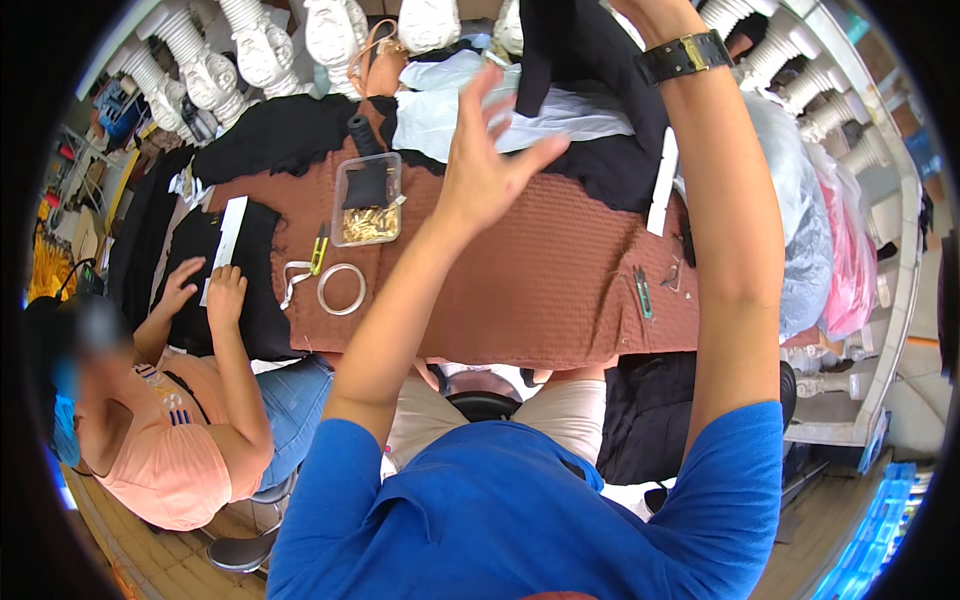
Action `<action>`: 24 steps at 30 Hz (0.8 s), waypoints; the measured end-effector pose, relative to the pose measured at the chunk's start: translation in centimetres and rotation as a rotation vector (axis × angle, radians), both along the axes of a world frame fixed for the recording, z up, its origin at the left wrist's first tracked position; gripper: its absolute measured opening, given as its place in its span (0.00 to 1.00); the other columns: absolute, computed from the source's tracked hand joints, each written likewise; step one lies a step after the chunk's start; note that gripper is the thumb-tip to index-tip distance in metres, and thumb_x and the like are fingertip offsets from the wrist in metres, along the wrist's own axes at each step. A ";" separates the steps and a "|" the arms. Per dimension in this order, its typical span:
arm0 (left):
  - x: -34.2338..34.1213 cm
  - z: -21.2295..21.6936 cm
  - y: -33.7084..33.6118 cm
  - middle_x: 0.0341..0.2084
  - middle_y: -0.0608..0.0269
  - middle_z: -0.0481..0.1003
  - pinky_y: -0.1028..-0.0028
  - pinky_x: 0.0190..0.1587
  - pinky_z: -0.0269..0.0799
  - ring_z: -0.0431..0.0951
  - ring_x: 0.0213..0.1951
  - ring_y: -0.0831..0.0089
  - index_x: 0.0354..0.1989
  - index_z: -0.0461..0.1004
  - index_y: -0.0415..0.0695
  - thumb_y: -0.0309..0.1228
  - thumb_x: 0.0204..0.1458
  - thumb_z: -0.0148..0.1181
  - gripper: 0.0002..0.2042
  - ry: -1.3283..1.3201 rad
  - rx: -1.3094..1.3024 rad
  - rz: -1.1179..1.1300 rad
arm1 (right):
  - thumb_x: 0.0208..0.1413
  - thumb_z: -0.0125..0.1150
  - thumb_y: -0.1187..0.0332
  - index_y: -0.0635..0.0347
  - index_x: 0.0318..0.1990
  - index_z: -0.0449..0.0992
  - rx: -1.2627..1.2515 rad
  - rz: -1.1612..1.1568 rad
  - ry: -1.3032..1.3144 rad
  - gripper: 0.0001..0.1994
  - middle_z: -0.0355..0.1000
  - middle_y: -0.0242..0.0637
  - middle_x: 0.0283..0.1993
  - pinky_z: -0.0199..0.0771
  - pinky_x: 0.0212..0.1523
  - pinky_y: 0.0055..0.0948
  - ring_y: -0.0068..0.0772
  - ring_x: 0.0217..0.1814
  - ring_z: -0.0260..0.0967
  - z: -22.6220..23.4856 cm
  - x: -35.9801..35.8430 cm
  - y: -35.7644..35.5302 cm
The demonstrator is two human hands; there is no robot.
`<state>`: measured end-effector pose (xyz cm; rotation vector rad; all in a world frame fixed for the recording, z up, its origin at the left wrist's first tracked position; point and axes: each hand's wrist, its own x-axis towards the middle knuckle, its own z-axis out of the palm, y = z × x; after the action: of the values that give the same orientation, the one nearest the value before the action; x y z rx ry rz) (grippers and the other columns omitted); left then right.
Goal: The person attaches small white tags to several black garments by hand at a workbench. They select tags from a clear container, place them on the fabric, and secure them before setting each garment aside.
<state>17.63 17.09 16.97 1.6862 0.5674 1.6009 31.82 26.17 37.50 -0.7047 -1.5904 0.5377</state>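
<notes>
My left hand is raised over the far part of the brown cloth-covered table, fingers spread and holding nothing. My right hand reaches up to the top edge, where its fingers are cut off. Beside it a black cloth stands up and drapes down over pale blue-grey fabric; whether the hand grips it is hidden. A white strip lies below my right wrist. Green-handled thread snips rest near the table's right front.
A clear plastic box holds gold-coloured pieces and a black square. Yellow snips and a white ring lie nearby. At left, a co-worker's hands press a white strip on black fabric. White balusters line the back; filled plastic bags stand right.
</notes>
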 end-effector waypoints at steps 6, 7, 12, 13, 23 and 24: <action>1.9 10.8 7.7 0.52 0.54 0.75 0.63 0.57 0.72 0.73 0.58 0.60 0.63 0.67 0.40 0.36 0.60 0.65 0.25 -0.014 0.275 0.198 | 0.69 0.52 0.70 0.67 0.41 0.69 0.243 0.433 -0.225 0.07 0.80 0.45 0.36 0.79 0.38 0.26 0.28 0.36 0.78 0.7 -6.5 -8.3; 1.8 10.6 9.7 0.49 0.55 0.76 0.65 0.55 0.73 0.75 0.55 0.63 0.61 0.68 0.40 0.35 0.61 0.64 0.22 -0.107 0.104 0.015 | 0.68 0.54 0.70 0.67 0.41 0.70 0.289 0.431 -0.259 0.07 0.80 0.44 0.35 0.78 0.38 0.26 0.26 0.36 0.77 1.1 -6.4 -9.0; 4.8 6.3 11.3 0.47 0.47 0.78 0.61 0.57 0.74 0.79 0.49 0.60 0.55 0.73 0.34 0.34 0.50 0.74 0.26 -0.192 -0.269 -0.255 | 0.63 0.62 0.68 0.66 0.36 0.75 0.335 -0.171 -0.581 0.09 0.77 0.35 0.31 0.73 0.35 0.25 0.21 0.33 0.71 1.9 1.6 -12.1; 4.9 4.7 10.9 0.38 0.56 0.81 0.65 0.53 0.76 0.81 0.42 0.67 0.45 0.80 0.35 0.33 0.50 0.73 0.18 -0.186 -0.360 -0.179 | 0.62 0.63 0.69 0.66 0.36 0.75 0.226 -0.242 -0.657 0.08 0.75 0.33 0.30 0.73 0.34 0.25 0.20 0.32 0.70 0.9 3.4 -12.4; 6.3 -11.6 14.7 0.50 0.43 0.79 0.62 0.58 0.72 0.79 0.53 0.53 0.52 0.76 0.33 0.43 0.48 0.73 0.29 0.550 -0.312 0.421 | 0.63 0.64 0.69 0.62 0.38 0.77 -0.468 -0.043 -0.408 0.06 0.76 0.27 0.32 0.73 0.36 0.21 0.17 0.33 0.72 -18.7 11.6 -10.3; 7.2 -12.3 15.0 0.51 0.43 0.78 0.61 0.58 0.72 0.79 0.53 0.52 0.53 0.75 0.33 0.43 0.47 0.74 0.30 0.585 -0.285 0.475 | 0.63 0.64 0.70 0.62 0.37 0.77 -0.516 -0.020 -0.388 0.06 0.75 0.27 0.32 0.72 0.36 0.21 0.17 0.33 0.71 -20.1 11.6 -10.5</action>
<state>24.81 32.04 4.70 1.8769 1.5070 1.2161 43.47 15.67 17.38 -1.2710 -1.8146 0.8491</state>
